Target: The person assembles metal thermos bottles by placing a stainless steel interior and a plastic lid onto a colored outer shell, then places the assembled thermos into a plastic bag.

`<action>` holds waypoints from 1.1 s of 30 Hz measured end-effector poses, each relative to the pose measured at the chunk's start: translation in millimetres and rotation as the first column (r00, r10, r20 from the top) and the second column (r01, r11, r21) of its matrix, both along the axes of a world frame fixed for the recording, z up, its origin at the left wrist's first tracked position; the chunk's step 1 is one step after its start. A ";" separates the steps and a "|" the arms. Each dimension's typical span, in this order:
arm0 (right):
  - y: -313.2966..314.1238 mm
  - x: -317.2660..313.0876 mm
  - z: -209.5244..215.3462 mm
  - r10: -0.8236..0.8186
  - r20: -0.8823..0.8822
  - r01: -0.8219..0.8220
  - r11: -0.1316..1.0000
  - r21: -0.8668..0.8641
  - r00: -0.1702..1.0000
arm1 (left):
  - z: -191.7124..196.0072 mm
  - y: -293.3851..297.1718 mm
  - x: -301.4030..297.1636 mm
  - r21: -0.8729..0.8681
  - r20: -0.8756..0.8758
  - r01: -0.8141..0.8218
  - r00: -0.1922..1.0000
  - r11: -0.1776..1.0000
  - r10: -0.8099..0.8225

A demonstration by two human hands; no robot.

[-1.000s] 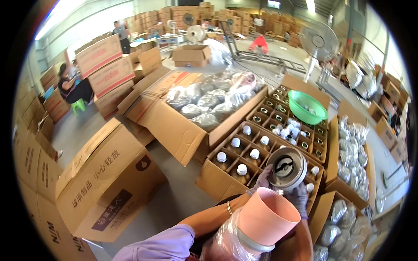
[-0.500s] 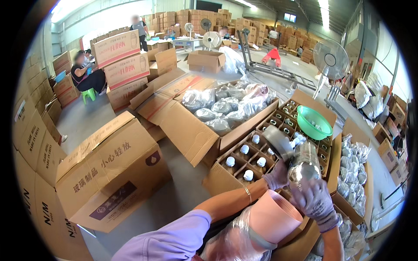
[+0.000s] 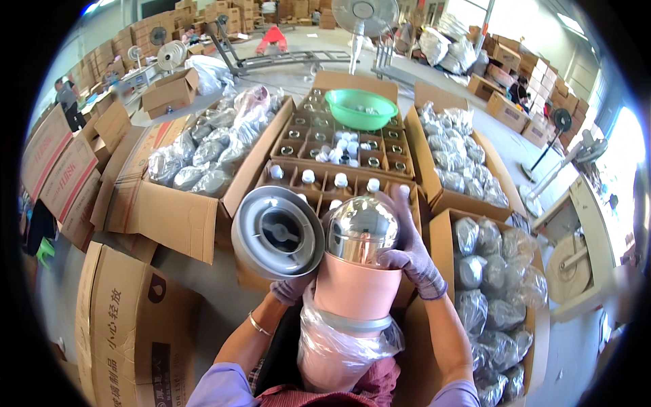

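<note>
The right hand (image 3: 411, 252), in a purple knit glove, wraps its grip around the shiny rounded glass liner (image 3: 361, 232), fingers spread over the far side so the slippery mirrored bulb cannot roll. The liner sits partway inside the mouth of the pink flask shell (image 3: 357, 285), directly below the grip, with its dome above the rim. The shell stands tilted in the person's lap, its lower half in a clear plastic bag (image 3: 339, 349), which seems to keep the outside unmarked. The left hand (image 3: 291, 288), gloved too, is clenched on the grey round base cap (image 3: 278, 233), held up just left of the liner with its ribbed inside facing the camera. Beyond both grips lies a divided carton (image 3: 339, 178) with a green basin (image 3: 361, 108) on it.
</note>
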State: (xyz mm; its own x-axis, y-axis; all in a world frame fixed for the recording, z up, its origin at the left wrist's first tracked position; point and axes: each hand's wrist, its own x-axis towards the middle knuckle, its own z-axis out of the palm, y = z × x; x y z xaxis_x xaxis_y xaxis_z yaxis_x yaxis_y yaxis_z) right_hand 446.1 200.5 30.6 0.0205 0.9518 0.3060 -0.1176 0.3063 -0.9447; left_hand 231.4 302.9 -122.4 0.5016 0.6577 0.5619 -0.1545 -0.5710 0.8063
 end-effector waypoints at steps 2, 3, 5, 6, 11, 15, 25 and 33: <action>-6.5 -3.4 0.3 0.080 -0.030 -0.084 0.986 -0.143 0.996 | -19.4 -10.1 -20.0 -0.181 -0.032 0.072 0.996 0.981 -0.079; -8.2 0.5 1.1 0.111 0.001 -0.109 0.978 -0.177 0.994 | -16.2 -18.0 -23.5 -0.255 0.018 0.118 0.993 0.960 -0.118; -5.5 4.2 2.4 0.196 0.087 -0.176 0.964 -0.198 0.977 | -2.0 -25.8 -32.6 -0.375 0.130 0.199 0.978 0.906 -0.161; -4.0 7.7 3.8 0.275 0.099 -0.243 0.935 -0.257 0.956 | 21.0 -31.0 -30.4 -0.419 0.207 0.268 0.958 0.868 -0.196; 13.4 13.2 21.4 0.500 0.382 -0.354 0.849 -0.392 0.777 | 52.8 -17.7 -33.3 -0.493 0.388 0.383 0.900 0.781 -0.197; 17.6 -13.2 43.8 0.402 0.795 -0.090 0.909 -0.408 0.454 | 59.4 12.6 -40.3 -0.522 0.245 -0.080 0.940 0.849 0.239; 38.9 4.5 30.6 0.687 0.481 -0.443 0.723 -0.530 0.545 | 69.9 40.0 -25.9 0.460 0.054 -0.484 0.852 0.744 0.521; 16.4 -47.5 53.1 0.392 0.909 0.032 0.916 -0.400 0.144 | 115.4 12.9 3.2 -0.440 0.339 -0.093 0.904 0.893 0.261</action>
State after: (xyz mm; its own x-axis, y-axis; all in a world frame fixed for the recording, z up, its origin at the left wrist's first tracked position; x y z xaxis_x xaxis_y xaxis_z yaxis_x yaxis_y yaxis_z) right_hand 398.6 216.8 83.6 -0.2690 0.9063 -0.3261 0.9273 0.1523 -0.3419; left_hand 234.6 315.8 -7.0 0.1575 0.9242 0.3479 -0.4233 -0.2551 0.8693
